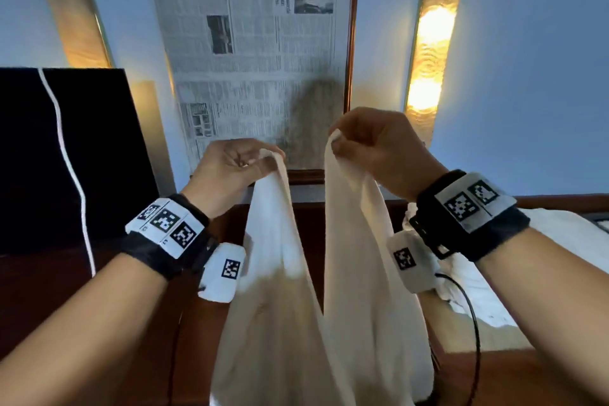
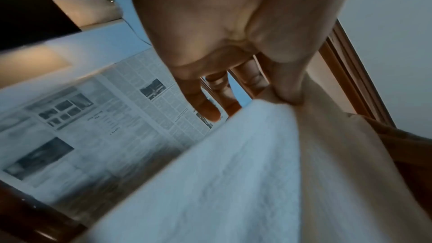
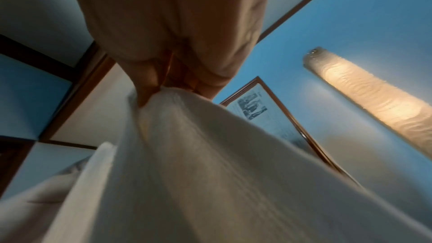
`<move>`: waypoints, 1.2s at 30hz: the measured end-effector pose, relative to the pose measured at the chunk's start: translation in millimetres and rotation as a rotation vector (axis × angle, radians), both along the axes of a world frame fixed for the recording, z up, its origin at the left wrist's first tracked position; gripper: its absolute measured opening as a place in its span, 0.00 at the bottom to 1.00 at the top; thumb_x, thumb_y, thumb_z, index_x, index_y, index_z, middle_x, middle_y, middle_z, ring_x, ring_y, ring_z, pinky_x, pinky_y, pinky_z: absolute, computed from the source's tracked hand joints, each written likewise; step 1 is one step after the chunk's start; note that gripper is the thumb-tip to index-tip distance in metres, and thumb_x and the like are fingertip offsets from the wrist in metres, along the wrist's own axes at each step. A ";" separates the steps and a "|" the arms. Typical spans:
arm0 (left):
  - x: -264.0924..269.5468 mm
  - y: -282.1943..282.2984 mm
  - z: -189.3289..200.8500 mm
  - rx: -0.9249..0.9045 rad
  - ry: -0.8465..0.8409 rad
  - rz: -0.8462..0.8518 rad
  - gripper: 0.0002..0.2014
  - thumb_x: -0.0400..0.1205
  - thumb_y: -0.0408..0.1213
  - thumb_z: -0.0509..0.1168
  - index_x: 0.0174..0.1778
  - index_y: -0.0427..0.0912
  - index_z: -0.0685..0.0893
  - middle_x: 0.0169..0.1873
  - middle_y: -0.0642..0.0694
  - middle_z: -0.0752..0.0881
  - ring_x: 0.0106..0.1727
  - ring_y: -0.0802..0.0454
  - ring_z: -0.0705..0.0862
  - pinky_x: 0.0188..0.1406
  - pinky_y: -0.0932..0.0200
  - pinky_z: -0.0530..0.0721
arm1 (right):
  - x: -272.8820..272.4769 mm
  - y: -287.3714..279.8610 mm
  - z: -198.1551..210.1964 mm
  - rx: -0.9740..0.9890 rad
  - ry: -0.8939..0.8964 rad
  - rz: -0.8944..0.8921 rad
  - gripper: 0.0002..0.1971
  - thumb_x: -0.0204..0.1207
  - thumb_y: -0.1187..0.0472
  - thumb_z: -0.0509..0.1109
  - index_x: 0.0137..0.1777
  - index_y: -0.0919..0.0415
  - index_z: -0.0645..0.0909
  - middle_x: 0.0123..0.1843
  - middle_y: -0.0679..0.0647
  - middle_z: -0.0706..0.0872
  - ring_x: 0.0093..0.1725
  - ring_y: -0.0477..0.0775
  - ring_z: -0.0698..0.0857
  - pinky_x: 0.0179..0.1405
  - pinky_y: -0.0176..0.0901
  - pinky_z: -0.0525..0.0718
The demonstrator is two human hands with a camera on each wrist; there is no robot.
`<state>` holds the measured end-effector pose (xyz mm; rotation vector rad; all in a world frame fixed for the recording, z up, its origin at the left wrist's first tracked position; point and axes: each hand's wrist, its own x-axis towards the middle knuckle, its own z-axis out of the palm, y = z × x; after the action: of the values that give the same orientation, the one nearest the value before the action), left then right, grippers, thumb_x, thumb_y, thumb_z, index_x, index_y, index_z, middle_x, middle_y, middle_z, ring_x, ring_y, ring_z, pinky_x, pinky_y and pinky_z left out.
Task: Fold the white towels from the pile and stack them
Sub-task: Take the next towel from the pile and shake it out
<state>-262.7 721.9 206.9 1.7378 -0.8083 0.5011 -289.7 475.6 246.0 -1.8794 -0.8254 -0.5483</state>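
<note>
1. Both hands are holding one white towel up in front of the framed newspaper.
2. Left hand is pinching one top corner between thumb and fingers; right hand is pinching the other corner.
3. Between the two hands the towel is sagging in a deep V, its lower part hanging down over the dark wooden worktop.
4. More white towels are lying in a pile to the right, behind the right wrist.
</note>
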 end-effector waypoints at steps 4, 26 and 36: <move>4.3 -16.4 5.9 -0.150 0.035 -0.038 0.08 0.72 0.36 0.75 0.36 0.56 0.94 0.36 0.56 0.92 0.41 0.62 0.89 0.46 0.65 0.87 | -4.8 7.6 10.9 -0.004 0.045 0.055 0.05 0.74 0.69 0.78 0.45 0.58 0.90 0.38 0.45 0.92 0.40 0.40 0.88 0.44 0.33 0.85; 19.5 -45.8 4.3 -0.237 0.184 -0.119 0.12 0.63 0.43 0.84 0.26 0.51 0.85 0.27 0.48 0.85 0.34 0.43 0.82 0.38 0.47 0.86 | 8.0 7.6 -16.4 -0.049 0.327 0.211 0.11 0.85 0.54 0.64 0.58 0.57 0.86 0.50 0.52 0.88 0.54 0.54 0.87 0.57 0.54 0.89; -10.0 -35.1 -40.0 -0.316 0.654 -0.320 0.26 0.81 0.47 0.68 0.62 0.25 0.82 0.45 0.35 0.90 0.42 0.43 0.90 0.45 0.47 0.90 | 20.3 23.4 -56.0 0.035 0.328 0.114 0.11 0.82 0.54 0.70 0.47 0.62 0.77 0.40 0.55 0.78 0.41 0.52 0.78 0.44 0.47 0.80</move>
<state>-272.6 686.8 166.8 1.3208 -0.4831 -0.1553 -269.4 499.0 190.0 -1.8143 -0.6941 -0.1751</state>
